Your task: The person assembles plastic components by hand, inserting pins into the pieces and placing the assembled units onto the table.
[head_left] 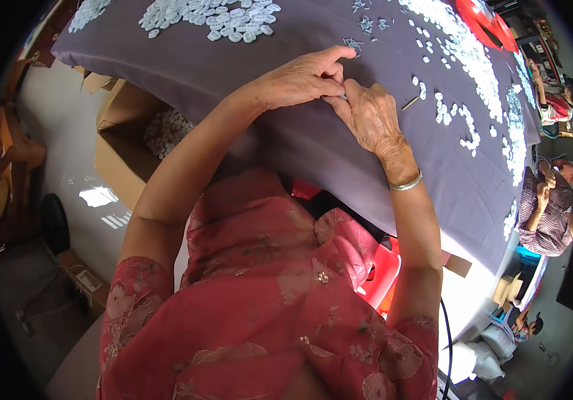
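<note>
Both hands meet above the purple-grey tablecloth (260, 63), fingertip to fingertip. Between them shows a bit of a small pale piece (344, 97), mostly covered by the fingers. My left hand (300, 80) is closed with thumb and curled fingers at the piece, while its index finger reaches out toward a small pile of screws (353, 45). My right hand (370, 113), with a silver bangle on its wrist, pinches the same piece from the right. Just right of that hand lies a thin brass-coloured rod (410, 103), beside a few white oval pieces (422, 90).
White oval pieces (240, 20) are heaped at the far left, and a long spread of white pieces (480, 73) runs along the right. A red container (483, 23) stands at the far right. Below the left table edge, a cardboard box (120, 143) holds more pieces. Other people (546, 207) sit at right.
</note>
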The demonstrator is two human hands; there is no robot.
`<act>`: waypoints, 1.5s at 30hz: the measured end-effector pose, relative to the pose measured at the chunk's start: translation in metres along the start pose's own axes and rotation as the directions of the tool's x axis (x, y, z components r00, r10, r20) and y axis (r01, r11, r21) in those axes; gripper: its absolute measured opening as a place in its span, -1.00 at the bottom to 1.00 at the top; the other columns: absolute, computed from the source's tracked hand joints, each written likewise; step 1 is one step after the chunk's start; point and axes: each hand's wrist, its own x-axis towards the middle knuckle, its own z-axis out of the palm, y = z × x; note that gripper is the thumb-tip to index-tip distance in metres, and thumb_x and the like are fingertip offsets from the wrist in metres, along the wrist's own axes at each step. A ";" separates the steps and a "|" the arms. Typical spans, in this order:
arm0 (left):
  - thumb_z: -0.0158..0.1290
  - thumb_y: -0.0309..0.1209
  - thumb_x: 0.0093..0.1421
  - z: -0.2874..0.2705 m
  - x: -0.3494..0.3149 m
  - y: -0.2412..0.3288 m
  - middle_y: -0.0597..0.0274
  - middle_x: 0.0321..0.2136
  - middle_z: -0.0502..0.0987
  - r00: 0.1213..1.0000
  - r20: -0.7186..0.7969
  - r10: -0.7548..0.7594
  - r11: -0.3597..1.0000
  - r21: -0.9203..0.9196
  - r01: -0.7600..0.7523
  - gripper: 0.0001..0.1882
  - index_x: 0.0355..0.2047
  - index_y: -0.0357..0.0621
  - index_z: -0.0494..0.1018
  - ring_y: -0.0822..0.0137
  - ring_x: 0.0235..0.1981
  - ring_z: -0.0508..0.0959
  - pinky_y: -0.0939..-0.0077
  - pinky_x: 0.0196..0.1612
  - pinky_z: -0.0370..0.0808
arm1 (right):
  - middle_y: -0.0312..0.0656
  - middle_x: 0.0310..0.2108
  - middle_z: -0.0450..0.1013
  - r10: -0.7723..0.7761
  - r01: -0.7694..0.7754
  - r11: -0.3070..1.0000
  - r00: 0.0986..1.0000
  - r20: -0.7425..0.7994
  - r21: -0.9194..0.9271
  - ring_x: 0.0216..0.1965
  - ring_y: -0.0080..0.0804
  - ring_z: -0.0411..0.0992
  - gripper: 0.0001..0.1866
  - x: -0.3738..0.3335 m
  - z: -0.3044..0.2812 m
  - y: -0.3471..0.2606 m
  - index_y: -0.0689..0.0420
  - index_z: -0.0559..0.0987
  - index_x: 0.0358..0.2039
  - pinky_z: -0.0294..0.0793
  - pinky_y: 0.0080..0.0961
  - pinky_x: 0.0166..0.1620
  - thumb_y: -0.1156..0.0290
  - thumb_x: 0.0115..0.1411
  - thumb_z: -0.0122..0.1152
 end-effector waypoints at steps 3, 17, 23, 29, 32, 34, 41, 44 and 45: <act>-0.06 -0.51 0.17 0.002 -0.001 0.005 0.40 -0.54 0.31 1.000 -0.018 -0.007 1.000 -0.008 0.007 -0.44 0.20 -0.15 0.13 0.53 -0.47 0.29 0.58 -0.33 0.28 | -0.09 -0.71 0.36 -0.014 0.014 1.000 0.999 -0.044 0.003 -0.63 -0.07 0.35 -0.67 -0.001 0.000 0.000 0.15 0.37 -0.54 0.36 -0.28 -0.52 0.19 0.13 0.23; -0.03 -0.58 0.10 0.007 0.002 0.007 0.38 -0.56 0.28 0.999 -0.031 -0.022 0.972 -0.234 0.014 -0.44 0.17 -0.18 0.23 0.54 -0.50 0.30 0.62 -0.40 0.32 | -0.03 -0.68 0.38 0.012 -0.008 0.996 0.999 -0.034 0.093 -0.60 -0.06 0.40 -0.74 -0.003 0.002 0.005 0.21 0.38 -0.51 0.38 -0.25 -0.52 0.31 0.13 0.19; 0.00 -0.51 0.15 0.000 0.003 0.007 0.43 -0.55 0.33 0.997 -0.038 -0.060 0.996 -0.072 0.057 -0.50 0.13 -0.07 0.27 0.56 -0.52 0.33 0.63 -0.37 0.33 | -0.04 -0.67 0.38 0.015 -0.009 0.994 0.998 -0.053 0.113 -0.59 -0.02 0.40 -0.73 0.002 -0.004 0.003 0.20 0.38 -0.48 0.37 -0.23 -0.49 0.27 0.18 0.15; 0.08 -0.44 0.17 -0.047 0.004 -0.014 0.37 -0.46 0.46 0.893 -0.438 0.103 0.965 0.261 0.017 -0.74 -0.13 -0.23 0.39 0.56 -0.48 0.46 0.67 -0.47 0.38 | -0.12 -0.70 0.28 0.297 -0.230 0.918 0.938 -0.176 0.323 -0.65 -0.11 0.32 -0.69 -0.001 -0.006 0.011 0.18 0.35 -0.53 0.37 -0.42 -0.51 0.25 0.22 0.13; 0.12 -0.38 0.10 -0.086 -0.009 -0.028 0.20 -0.52 0.49 0.799 -0.540 0.264 0.914 0.405 -0.029 -0.68 -0.17 -0.26 0.37 0.38 -0.57 0.52 0.50 -0.47 0.45 | -0.15 -0.74 0.20 0.367 -0.241 0.870 0.899 -0.239 0.430 -0.69 -0.48 0.17 -0.67 0.001 -0.004 0.010 0.20 0.35 -0.58 0.31 -0.53 -0.53 0.28 0.24 0.14; 0.15 -0.35 0.09 -0.102 -0.012 -0.030 0.15 -0.50 0.50 0.707 -0.648 0.282 0.773 0.590 0.233 -0.61 -0.11 -0.25 0.37 0.27 -0.56 0.52 0.39 -0.46 0.45 | -0.21 -0.74 0.18 0.434 -0.285 0.839 0.864 -0.255 0.464 -0.66 -0.56 0.14 -0.67 0.002 -0.009 0.010 0.20 0.34 -0.58 0.29 -0.55 -0.53 0.30 0.24 0.14; 0.20 -0.42 0.06 -0.037 0.004 0.011 0.30 -0.55 0.41 0.568 -0.653 0.501 0.807 0.589 -0.036 -0.68 -0.15 -0.18 0.46 0.46 -0.62 0.37 0.57 -0.51 0.39 | -0.42 -0.73 0.12 0.580 -0.141 0.777 0.536 -0.613 0.613 -0.61 -0.71 0.06 -0.55 0.069 -0.086 0.047 0.21 0.26 -0.65 0.11 -0.66 -0.57 0.18 0.24 0.09; 0.13 -0.59 0.12 0.005 0.010 0.031 0.48 -0.56 0.31 0.691 -0.526 0.495 0.839 0.496 -0.223 -0.71 -0.11 -0.21 0.43 0.65 -0.56 0.26 0.77 -0.49 0.26 | -0.60 -0.64 0.05 0.528 0.184 0.675 0.555 -0.642 0.715 -0.62 -0.84 -0.04 -0.76 0.092 -0.113 0.064 0.01 0.34 -0.56 -0.10 -0.77 -0.58 0.39 0.24 0.14; 0.12 -0.60 0.12 0.018 0.006 0.039 0.47 -0.56 0.31 0.724 -0.503 0.472 0.862 0.438 -0.257 -0.73 -0.14 -0.21 0.45 0.65 -0.57 0.25 0.77 -0.51 0.25 | -0.56 -0.63 0.03 0.412 0.170 0.786 0.572 -0.709 0.594 -0.57 -0.79 -0.05 -0.69 0.095 -0.120 0.070 0.03 0.25 -0.60 -0.06 -0.73 -0.54 0.42 0.24 0.12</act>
